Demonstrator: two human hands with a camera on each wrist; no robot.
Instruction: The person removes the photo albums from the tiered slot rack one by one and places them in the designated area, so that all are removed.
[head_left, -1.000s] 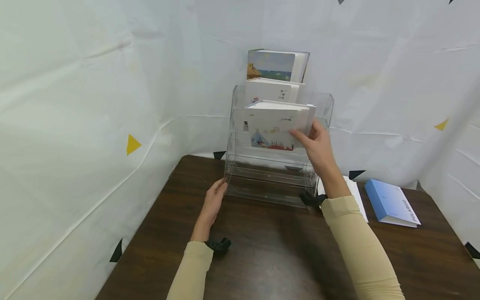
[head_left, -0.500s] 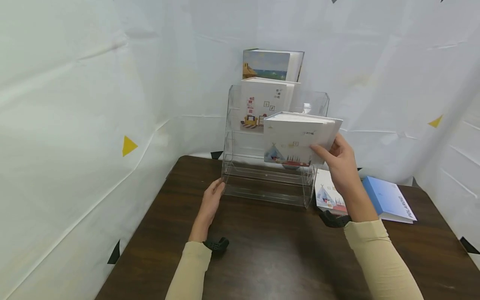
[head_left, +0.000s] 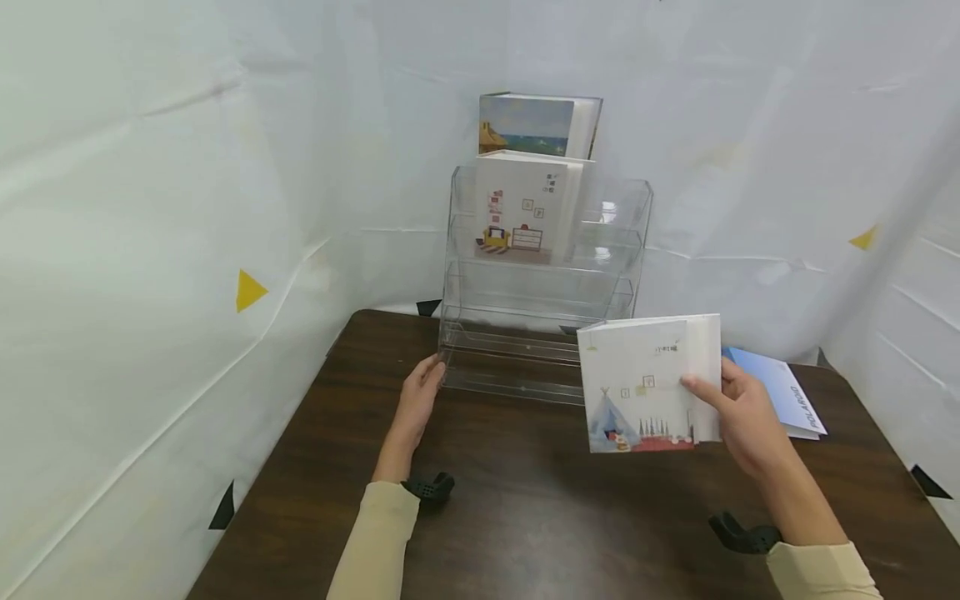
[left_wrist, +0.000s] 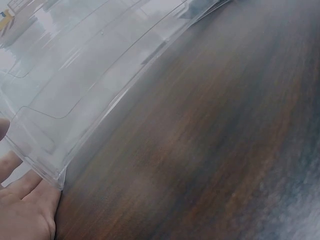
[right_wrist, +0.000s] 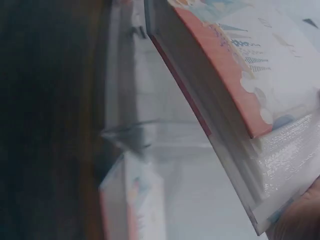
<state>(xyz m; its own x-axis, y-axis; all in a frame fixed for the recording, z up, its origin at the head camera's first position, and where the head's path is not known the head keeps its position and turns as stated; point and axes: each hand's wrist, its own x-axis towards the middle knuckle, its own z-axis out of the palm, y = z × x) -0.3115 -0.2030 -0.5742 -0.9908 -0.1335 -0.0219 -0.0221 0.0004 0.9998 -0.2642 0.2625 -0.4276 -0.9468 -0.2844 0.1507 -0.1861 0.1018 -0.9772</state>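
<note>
My right hand (head_left: 753, 417) grips the right edge of a white photo album (head_left: 637, 387), thumb on the front cover. A blue tent and red ground are printed on the cover. In the right wrist view the album (right_wrist: 280, 65) shows its thick block of glossy pages. It hangs over the table, overlapping the lower right of a clear acrylic tiered rack (head_left: 525, 300). My left hand (head_left: 422, 392) holds the rack's lower left side. The left wrist view has the fingers (left_wrist: 25, 186) against the clear side panel, with the thumb at the frame's left edge.
On the rack's upper tiers stand an album with a seaside cover (head_left: 528, 125) and a white album with a yellow armchair (head_left: 521, 208). A blue POLAROID album (head_left: 787, 400) lies on the brown table (head_left: 525, 500). Another album (right_wrist: 135, 200) is beside the rack. White sheeting (head_left: 750, 167) surrounds the table.
My right hand has lifted the tent-cover album away from the rack and brought it right, down and nearer, over the table. The left hand stays at the rack's lower left side.
</note>
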